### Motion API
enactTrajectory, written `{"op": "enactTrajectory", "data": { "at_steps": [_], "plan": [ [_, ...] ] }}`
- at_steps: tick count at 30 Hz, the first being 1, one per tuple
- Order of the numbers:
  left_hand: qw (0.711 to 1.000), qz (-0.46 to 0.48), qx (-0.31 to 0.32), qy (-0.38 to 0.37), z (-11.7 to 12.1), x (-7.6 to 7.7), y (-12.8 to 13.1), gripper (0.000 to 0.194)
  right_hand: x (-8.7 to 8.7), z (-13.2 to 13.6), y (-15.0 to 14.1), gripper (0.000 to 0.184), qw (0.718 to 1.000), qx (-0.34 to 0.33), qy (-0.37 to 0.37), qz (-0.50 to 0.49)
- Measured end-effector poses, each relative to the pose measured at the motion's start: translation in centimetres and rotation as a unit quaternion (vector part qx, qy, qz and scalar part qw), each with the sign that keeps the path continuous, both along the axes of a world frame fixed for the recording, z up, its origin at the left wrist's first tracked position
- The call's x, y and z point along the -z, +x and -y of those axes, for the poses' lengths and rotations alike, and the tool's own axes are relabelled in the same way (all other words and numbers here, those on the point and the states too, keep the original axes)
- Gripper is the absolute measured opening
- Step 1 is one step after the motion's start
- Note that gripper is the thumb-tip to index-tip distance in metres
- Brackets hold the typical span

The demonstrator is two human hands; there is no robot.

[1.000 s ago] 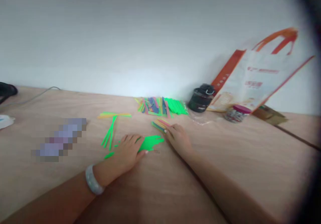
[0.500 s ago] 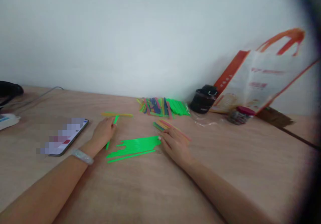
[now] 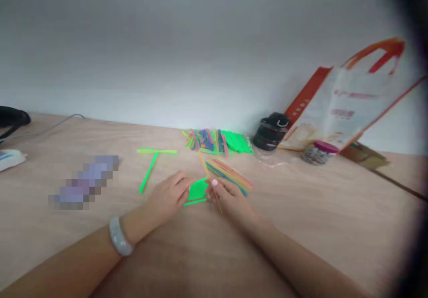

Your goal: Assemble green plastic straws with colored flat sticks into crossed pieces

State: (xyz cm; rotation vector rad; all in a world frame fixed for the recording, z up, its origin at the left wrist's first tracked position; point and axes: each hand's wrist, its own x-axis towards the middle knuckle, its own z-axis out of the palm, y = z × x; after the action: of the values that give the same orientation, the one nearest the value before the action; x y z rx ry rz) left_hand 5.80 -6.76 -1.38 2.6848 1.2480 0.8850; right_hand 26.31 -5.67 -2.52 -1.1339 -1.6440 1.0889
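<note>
Now, a small bunch of green plastic strips [image 3: 197,191] is pressed between the left hand [image 3: 166,195] and right hand [image 3: 230,199], mid-desk [image 3: 301,204]. The left grip is closed against the strips; whether a thin orange stick [image 3: 214,186] is pinched by the right cannot be told.

A plain room set up for crafts, home or small office, cannot tell which, a wood bench [image 3: 334,195] against a white wall [image 3: 167,57], bright craft sticks [image 3: 217,142] near the back edge, a black bottle [image 3: 270,131], a small jar with a pink lid [image 3: 317,153], a paper bag [image 3: 347,106] leaning on the wall
</note>
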Motion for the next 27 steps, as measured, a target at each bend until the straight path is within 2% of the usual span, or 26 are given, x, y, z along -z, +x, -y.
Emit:
{"op": "enactTrajectory", "data": {
  "at_steps": [4, 7, 11, 20, 24, 27],
  "plan": [
    [1.0, -0.002, 0.005, -0.018, 1.1, 0.6, 1.1, 0.023, -0.2, 0.9, -0.7, 0.032, 0.998, -0.042, -0.041, -0.029],
    [1.0, -0.005, -0.009, -0.026, 1.2, 0.8, 1.3, 0.022, -0.1, 1.3, -1.1, 0.03, 0.995, -0.034, -0.074, -0.055],
    [0.999, -0.013, -0.018, -0.022, 1.2, 0.7, 1.4, 0.02, 0.1, 1.5, -1.5, 0.029, 0.993, -0.03, -0.085, -0.076],
    [0.999, -0.042, -0.024, -0.016, 1.5, 1.0, 1.8, 0.025, -0.1, 1.9, -1.8, 0.03, 1.0, -0.024, 0.002, 0.012],
    [0.998, 0.0, -0.028, -0.053, 1.5, 0.7, 1.9, 0.023, 0.0, 1.8, -1.7, 0.03, 0.999, -0.021, 0.011, 0.027],
    [0.992, 0.065, -0.017, -0.109, 1.3, 0.3, 2.0, 0.02, -0.3, 1.6, -1.5, 0.031, 0.999, -0.015, 0.02, 0.031]
  ]
}}
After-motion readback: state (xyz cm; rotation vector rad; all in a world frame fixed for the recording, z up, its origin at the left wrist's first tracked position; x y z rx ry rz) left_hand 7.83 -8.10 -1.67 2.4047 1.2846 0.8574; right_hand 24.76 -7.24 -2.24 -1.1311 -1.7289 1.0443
